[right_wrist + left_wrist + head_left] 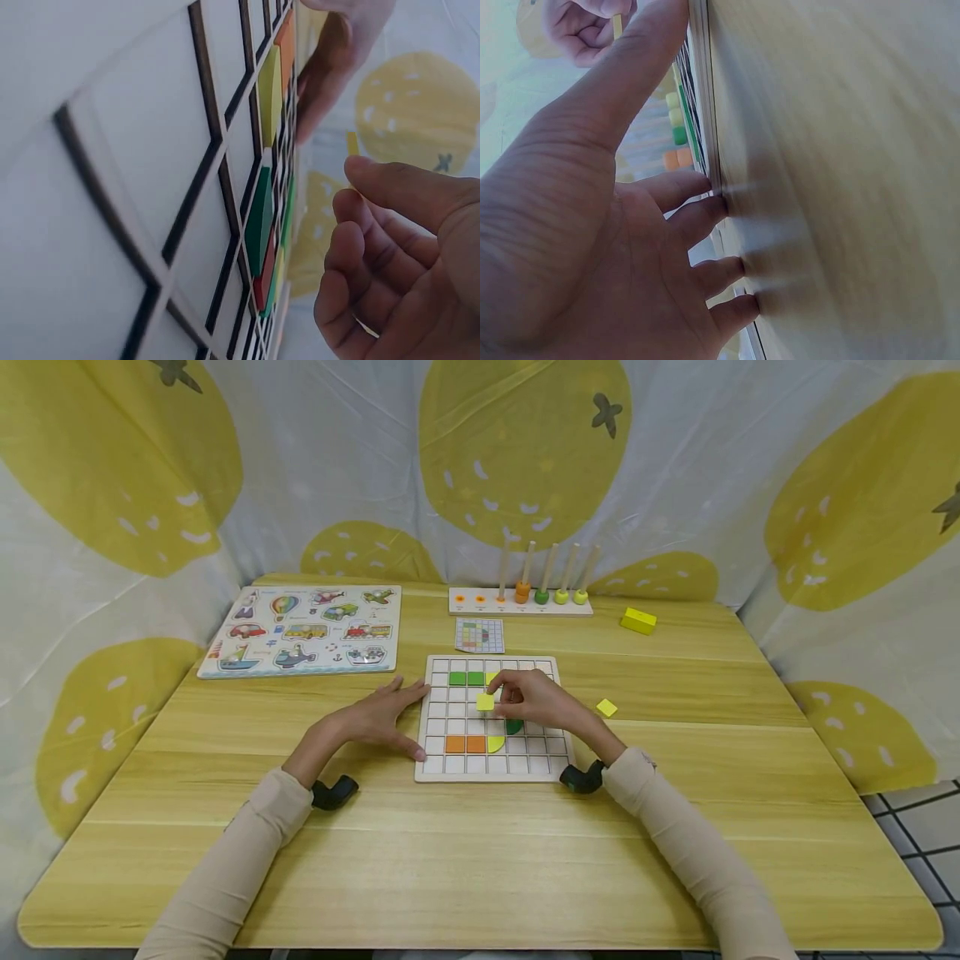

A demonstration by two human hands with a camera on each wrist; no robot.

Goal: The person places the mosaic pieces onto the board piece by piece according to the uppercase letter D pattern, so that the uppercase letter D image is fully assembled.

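A white grid board [450, 767] lies mid-table. Green square tiles [467, 678] sit near its far side, and orange square tiles [466, 744] with a yellow curved tile [495, 744] near its front. My right hand [534, 700] pinches a yellow square tile [485, 702] above the board, between thumb and forefinger. In the right wrist view a dark green tile [259, 221] and a red tile [264, 279] show on the grid. My left hand [378, 718] touches the board's left edge, fingers spread, their tips down at the table in the left wrist view.
Behind the board lies a pattern card [480, 636], with a peg stand [480, 602] holding coloured beads beyond it. A vehicle picture puzzle [300, 631] is at back left. To the right are a loose yellow tile [607, 708] and a yellow block [638, 621].
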